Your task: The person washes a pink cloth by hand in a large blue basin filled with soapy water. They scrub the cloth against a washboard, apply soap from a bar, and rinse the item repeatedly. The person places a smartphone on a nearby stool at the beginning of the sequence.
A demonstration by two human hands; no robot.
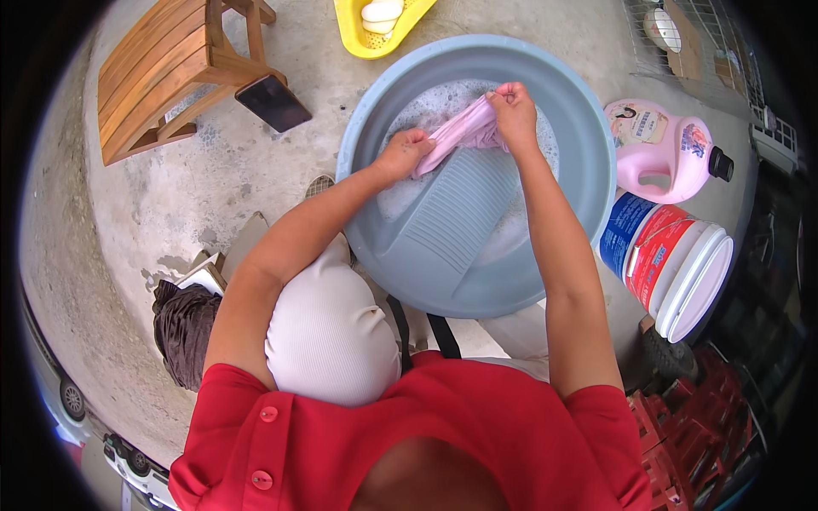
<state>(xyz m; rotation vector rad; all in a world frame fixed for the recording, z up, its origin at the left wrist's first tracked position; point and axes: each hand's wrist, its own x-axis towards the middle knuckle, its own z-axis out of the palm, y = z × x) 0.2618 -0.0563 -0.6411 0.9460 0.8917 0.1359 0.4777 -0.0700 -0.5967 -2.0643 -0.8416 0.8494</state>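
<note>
A pink cloth (461,131) is stretched between my two hands above soapy water (422,112) in a round blue-grey plastic washtub (364,121). My left hand (405,153) pinches its lower left end. At the upper right end, the fingers of my right hand (513,116) grip the bunched fabric. Part of the cloth hangs down behind the top of the ridged washboard (457,204), which is moulded into the tub and slopes towards me. White suds float around the board, and the cloth's lower folds are partly hidden.
Right of the tub lie a pink detergent jug (664,150) and a lidded bucket (664,255). A yellow basket (358,45) holds white soap-like bars (381,14). Leftward are a wooden stool (160,70), a smartphone (273,103) and dark cloth (185,332). A wire rack (645,57) stands far right.
</note>
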